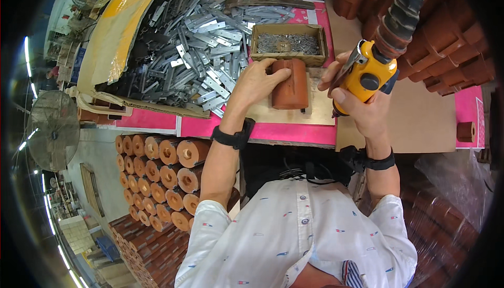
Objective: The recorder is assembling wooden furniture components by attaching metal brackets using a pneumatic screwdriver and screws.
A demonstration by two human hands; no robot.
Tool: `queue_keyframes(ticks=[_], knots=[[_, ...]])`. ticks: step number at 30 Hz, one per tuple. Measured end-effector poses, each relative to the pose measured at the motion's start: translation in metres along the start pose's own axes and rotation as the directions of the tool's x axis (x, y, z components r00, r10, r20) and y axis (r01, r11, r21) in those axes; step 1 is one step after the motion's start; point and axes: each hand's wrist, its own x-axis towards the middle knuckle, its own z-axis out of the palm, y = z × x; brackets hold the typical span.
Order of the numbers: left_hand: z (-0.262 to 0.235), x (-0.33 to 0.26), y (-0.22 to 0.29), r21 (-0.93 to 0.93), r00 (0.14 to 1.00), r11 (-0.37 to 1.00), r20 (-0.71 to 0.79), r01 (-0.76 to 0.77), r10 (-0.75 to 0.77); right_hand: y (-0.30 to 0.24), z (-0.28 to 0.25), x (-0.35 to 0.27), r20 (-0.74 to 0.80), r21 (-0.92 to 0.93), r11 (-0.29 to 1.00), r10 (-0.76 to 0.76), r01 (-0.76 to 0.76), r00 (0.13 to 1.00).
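Observation:
On the workbench a reddish-brown cylinder (293, 91) lies on a pale board (262, 114). My left hand (261, 81) grips its far left end, with the thumb resting on top. To the right, my right hand (362, 107) is wrapped around a yellow power screwdriver (371, 73). The tool's dark tip points down toward the bench, to the right of the cylinder and apart from it. A thick black and brown ribbed part (400, 20) rises from the tool's upper end. Just beyond the cylinder stands a small box of screws (289, 56).
A large cardboard box (113, 41) heaped with flat metal strips (202, 46) fills the bench's left. Reddish-brown cylinders (441, 41) are piled at the far right. One small cylinder (465, 131) stands at the right edge. More holed cylinders (168, 151) are stacked below left, near a fan (54, 130).

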Motion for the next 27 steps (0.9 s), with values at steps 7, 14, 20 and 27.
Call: queue_keyframes(ticks=[7,14,20,27], knots=[[0.014,-0.001,-0.014,0.058,0.986,0.99,-0.093,-0.13,0.135,0.009,0.001,-0.002,-0.016,0.09,0.994,-0.064,0.065,0.998],[-0.043,-0.014,-0.035,0.28,0.969,0.96,-0.239,0.008,0.062,0.01,-0.003,-0.004,-0.002,0.12,0.992,-0.046,0.046,0.999],[-0.041,-0.034,-0.055,0.572,0.952,0.817,-0.283,0.073,0.113,0.006,-0.001,-0.004,-0.02,0.096,0.995,-0.029,0.031,0.999],[-0.032,-0.036,-0.063,0.501,0.925,0.863,-0.356,0.067,0.135,0.003,-0.004,-0.006,-0.028,-0.02,1.0,-0.007,0.006,1.0]])
